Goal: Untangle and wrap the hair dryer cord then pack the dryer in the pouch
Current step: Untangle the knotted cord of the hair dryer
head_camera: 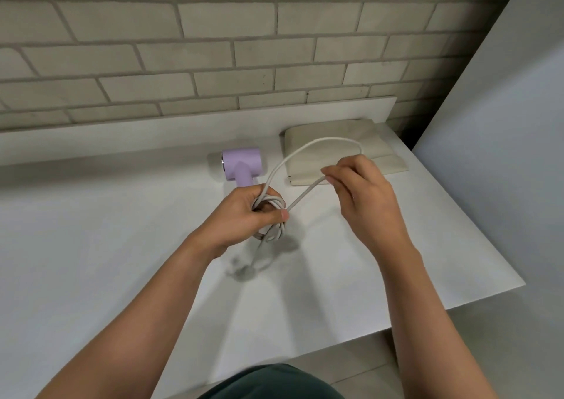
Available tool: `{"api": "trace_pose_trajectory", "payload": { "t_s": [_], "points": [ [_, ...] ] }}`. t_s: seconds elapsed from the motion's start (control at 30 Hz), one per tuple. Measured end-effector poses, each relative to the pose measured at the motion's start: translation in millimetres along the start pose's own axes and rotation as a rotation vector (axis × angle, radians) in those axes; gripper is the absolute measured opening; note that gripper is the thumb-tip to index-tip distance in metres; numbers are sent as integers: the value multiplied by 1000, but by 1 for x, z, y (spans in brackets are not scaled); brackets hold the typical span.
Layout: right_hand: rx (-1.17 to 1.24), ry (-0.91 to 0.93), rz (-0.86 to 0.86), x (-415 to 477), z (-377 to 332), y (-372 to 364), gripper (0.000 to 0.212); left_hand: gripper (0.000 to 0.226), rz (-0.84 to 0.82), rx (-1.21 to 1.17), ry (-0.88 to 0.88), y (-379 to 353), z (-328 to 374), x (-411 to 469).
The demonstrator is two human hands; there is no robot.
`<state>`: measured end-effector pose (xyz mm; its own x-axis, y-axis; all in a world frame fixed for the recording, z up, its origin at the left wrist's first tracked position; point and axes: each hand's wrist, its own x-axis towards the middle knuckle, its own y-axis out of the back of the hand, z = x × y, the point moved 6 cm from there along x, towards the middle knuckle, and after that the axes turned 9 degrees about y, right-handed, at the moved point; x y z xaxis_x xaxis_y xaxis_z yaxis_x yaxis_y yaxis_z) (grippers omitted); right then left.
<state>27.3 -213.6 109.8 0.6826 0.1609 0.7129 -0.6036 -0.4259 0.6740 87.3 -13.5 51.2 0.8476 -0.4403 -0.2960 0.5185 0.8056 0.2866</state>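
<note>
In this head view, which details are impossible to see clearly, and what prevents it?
1. Head view: where the cord meets the hair dryer handle is hidden behind the left hand.
2. Head view: the dangling end below that hand is motion-blurred; whether it is the plug is unclear.
3. Head view: the pouch opening cannot be told; the right hand covers part of its near edge.

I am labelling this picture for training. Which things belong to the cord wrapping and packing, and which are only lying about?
Job: lilac hair dryer, grey cord, beige pouch, left hand, right hand.
Only there: white table, brick wall, white side panel.
</note>
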Motion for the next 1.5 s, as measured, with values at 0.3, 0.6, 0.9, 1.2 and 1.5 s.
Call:
{"api": "trace_pose_trajectory", "payload": {
  "t_s": [0.3, 0.6, 0.9, 1.2, 1.5],
  "points": [
    [-44, -155, 133, 2, 9, 9, 18, 12, 11, 36, -12, -6, -1, 0],
    [38, 30, -252, -7, -16, -25, 39, 9, 46, -59, 0, -2, 0, 1],
    [98, 101, -305, -18, -25, -50, 15, 11, 6, -87, 23, -6, -1, -1],
    [-40, -177, -47, -10, 23, -11, 20, 12, 31, -107, 28, 1, -7, 0],
    [17, 14, -226, -11, -17, -30, 33, 10, 65, -148, 12, 0, 3, 4]
  ]
}}
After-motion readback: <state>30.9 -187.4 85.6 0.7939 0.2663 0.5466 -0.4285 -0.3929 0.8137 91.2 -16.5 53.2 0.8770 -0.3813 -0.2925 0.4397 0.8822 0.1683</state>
